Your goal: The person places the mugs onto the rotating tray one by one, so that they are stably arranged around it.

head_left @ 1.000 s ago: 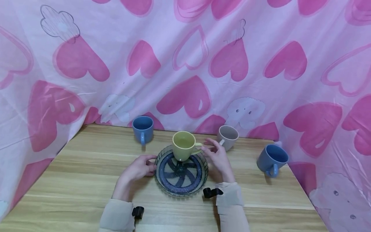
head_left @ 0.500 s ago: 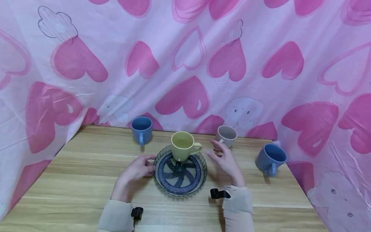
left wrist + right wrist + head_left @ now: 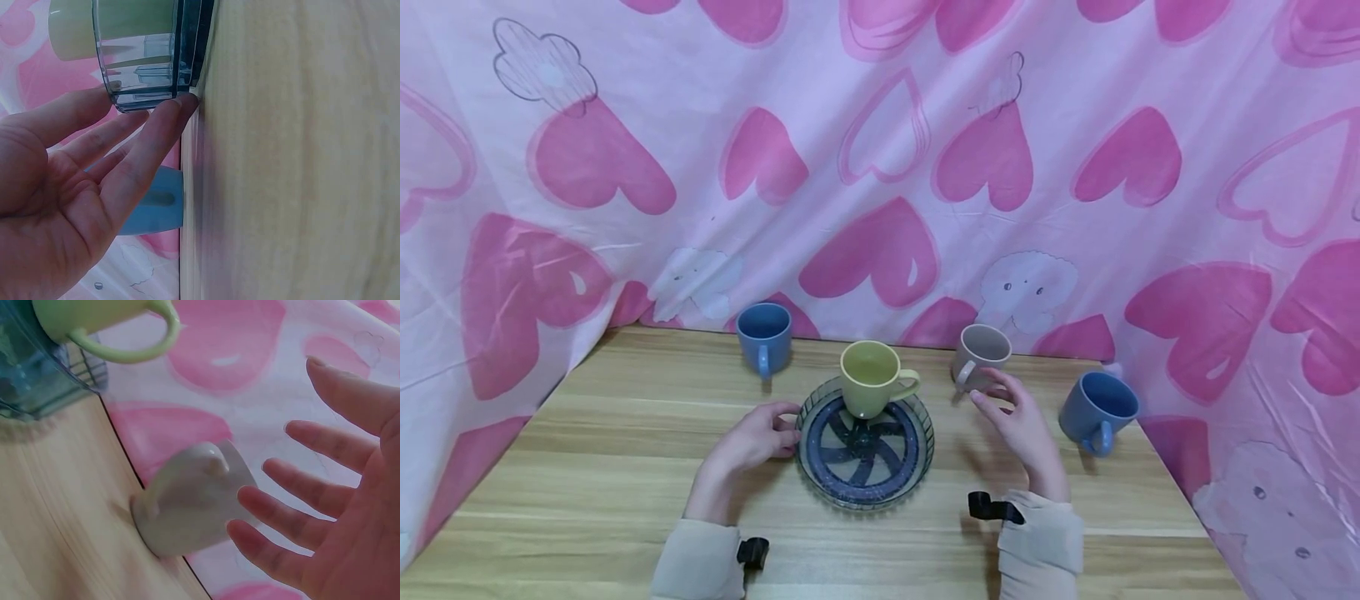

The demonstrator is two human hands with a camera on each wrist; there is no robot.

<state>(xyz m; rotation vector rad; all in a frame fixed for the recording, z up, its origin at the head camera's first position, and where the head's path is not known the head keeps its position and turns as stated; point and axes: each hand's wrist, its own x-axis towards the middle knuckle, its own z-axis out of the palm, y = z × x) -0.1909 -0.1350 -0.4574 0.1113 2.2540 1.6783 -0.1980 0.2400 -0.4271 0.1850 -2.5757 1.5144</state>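
A yellow-green mug [image 3: 869, 377] stands on the far part of a round glass plate [image 3: 823, 467] with a dark swirl pattern, its handle to the right. My left hand [image 3: 752, 437] rests on the table with straight fingers touching the plate's left rim [image 3: 150, 94]. My right hand [image 3: 1013, 412] hovers open, fingers spread, just right of the plate and close to a beige mug [image 3: 979, 354], touching nothing. In the right wrist view the beige mug [image 3: 187, 500] is just beyond my fingers [image 3: 275, 515].
A blue mug [image 3: 764, 335] stands at the back left and another blue mug [image 3: 1097, 408] at the right, near the table's edge. The wooden table [image 3: 587, 467] is enclosed by a pink heart-print curtain [image 3: 880, 167] behind and at both sides.
My right hand has left the yellow-green mug's handle and moved right, toward the beige mug. The left hand has stayed at the plate's rim.
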